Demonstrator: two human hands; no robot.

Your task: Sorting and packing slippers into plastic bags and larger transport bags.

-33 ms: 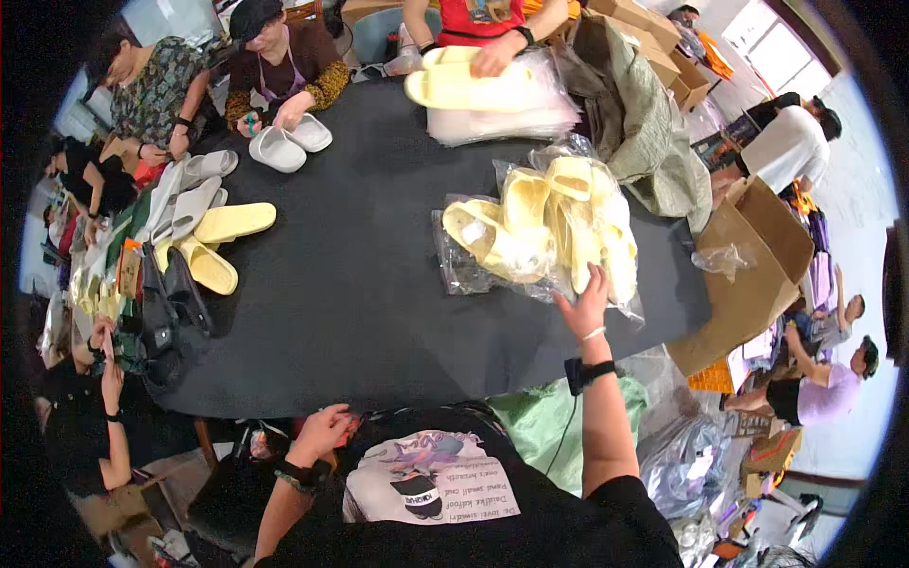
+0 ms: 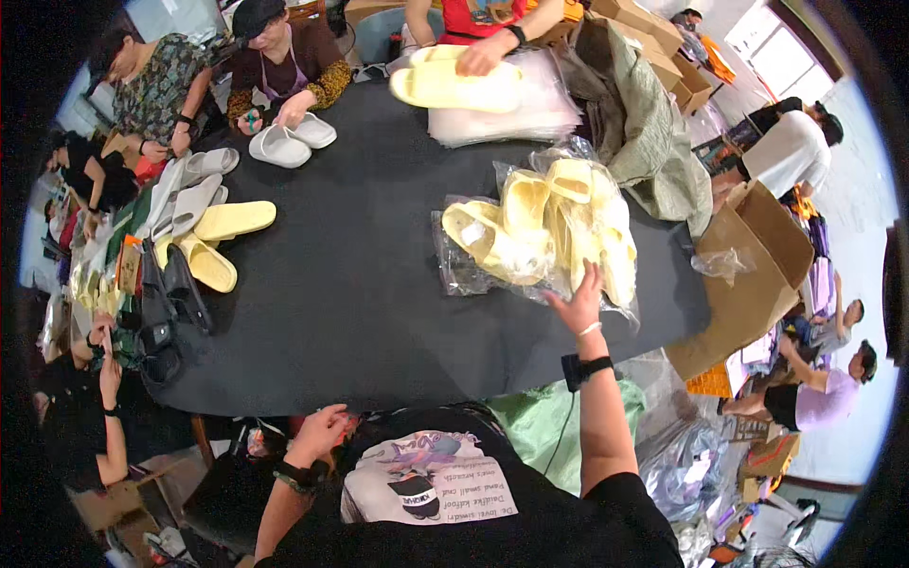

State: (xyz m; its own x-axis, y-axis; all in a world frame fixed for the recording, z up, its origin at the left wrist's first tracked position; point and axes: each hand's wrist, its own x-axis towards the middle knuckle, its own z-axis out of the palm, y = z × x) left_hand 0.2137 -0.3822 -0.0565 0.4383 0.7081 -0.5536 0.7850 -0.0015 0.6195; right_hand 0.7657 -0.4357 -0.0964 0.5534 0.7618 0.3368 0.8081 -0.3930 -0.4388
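My right hand [image 2: 579,301] reaches over the table with its fingers spread, holding nothing. Its fingertips meet the near edge of a pile of yellow slides [image 2: 525,204] in clear plastic bags; whether they press on the plastic I cannot tell. Low at the table's front edge is my left hand [image 2: 320,433], fingers curled together beside a small red patch [image 2: 351,428]. What those fingers hold, if anything, is hidden. Across the table, a person's hand [image 2: 485,55] rests on a pair of yellow slides [image 2: 454,87] above a stack of clear bags [image 2: 507,118].
On the dark table [image 2: 350,312], loose yellow slides [image 2: 235,221], grey slides [image 2: 194,206] and black slides [image 2: 183,289] lie at the left. Another person handles light grey clogs [image 2: 281,147] at the back left. An opened cardboard box [image 2: 753,275] and green sacking [image 2: 653,142] border the right side.
The person opposite has shifted the yellow slides slightly left. My right hand has moved a little to the left beside the bagged pile. My left hand stays about where it was.
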